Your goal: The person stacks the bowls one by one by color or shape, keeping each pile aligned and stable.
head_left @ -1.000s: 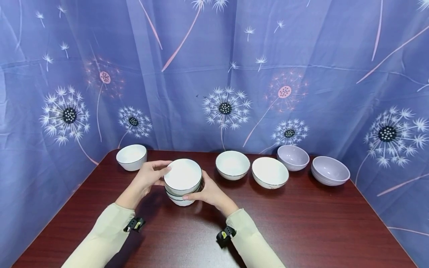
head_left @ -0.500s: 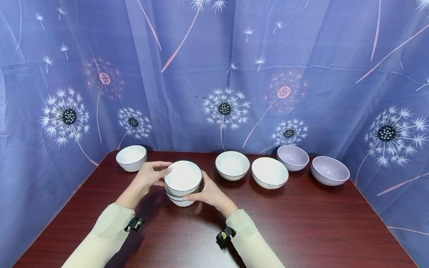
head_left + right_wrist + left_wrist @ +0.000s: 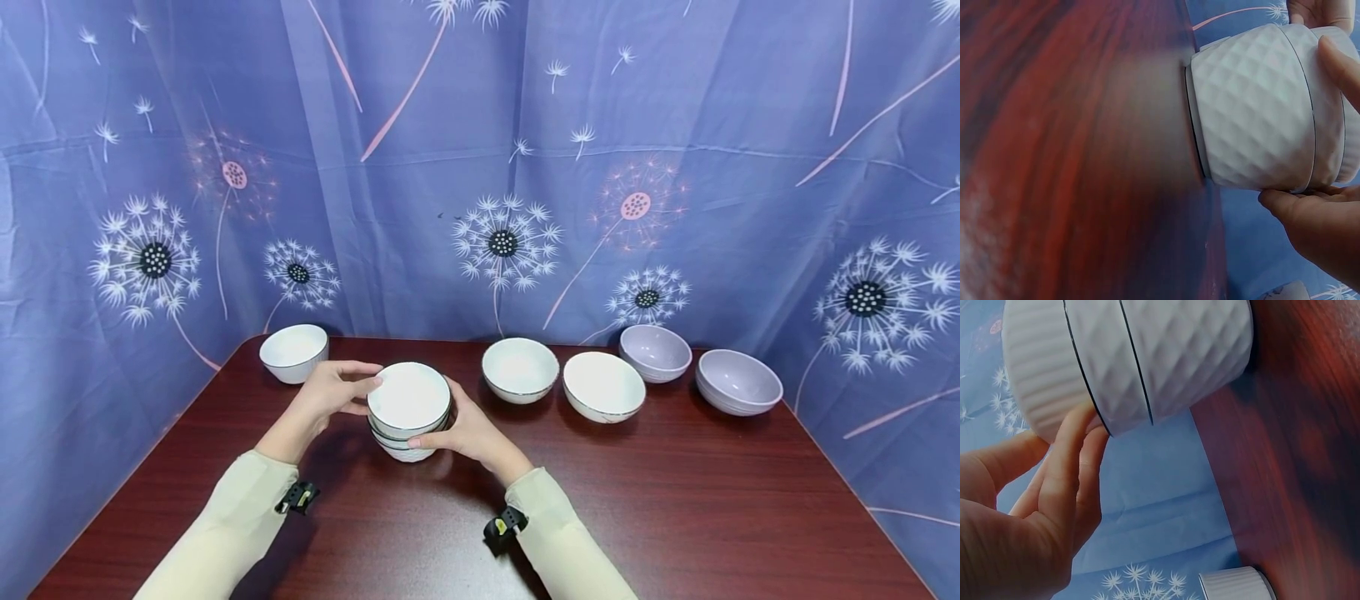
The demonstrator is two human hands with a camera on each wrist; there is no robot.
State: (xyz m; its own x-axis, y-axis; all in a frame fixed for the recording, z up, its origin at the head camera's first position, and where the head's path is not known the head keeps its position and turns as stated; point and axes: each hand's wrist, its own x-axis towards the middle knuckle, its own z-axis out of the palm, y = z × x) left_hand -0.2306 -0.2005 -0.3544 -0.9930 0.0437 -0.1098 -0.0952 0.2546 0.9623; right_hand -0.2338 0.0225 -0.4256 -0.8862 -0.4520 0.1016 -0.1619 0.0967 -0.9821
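A white ribbed bowl (image 3: 408, 396) with a dark rim tops a stack in the head view. Beneath it are a diamond-textured middle bowl (image 3: 1104, 356) and a bottom bowl (image 3: 1254, 112) of the same texture, which stands on the table. My left hand (image 3: 332, 389) holds the ribbed bowl at its left side, thumb at the rim and fingers lower on the wall. From the right, my right hand (image 3: 471, 429) grips the stack round the diamond-textured bowls, its thumb (image 3: 1335, 62) across the front. The far fingers are partly hidden behind the bowls.
Another white ribbed bowl (image 3: 295, 354) stands at the back left of the dark red table (image 3: 675, 508). Right of the stack are a white bowl (image 3: 521, 371), a second white bowl (image 3: 604, 387) and two lilac bowls (image 3: 738, 383). A blue dandelion curtain (image 3: 405, 208) hangs behind.
The top ribbed bowl has sunk slightly and shifted a little left onto the stack. My left hand has moved slightly left with it; the right hand has hardly moved.
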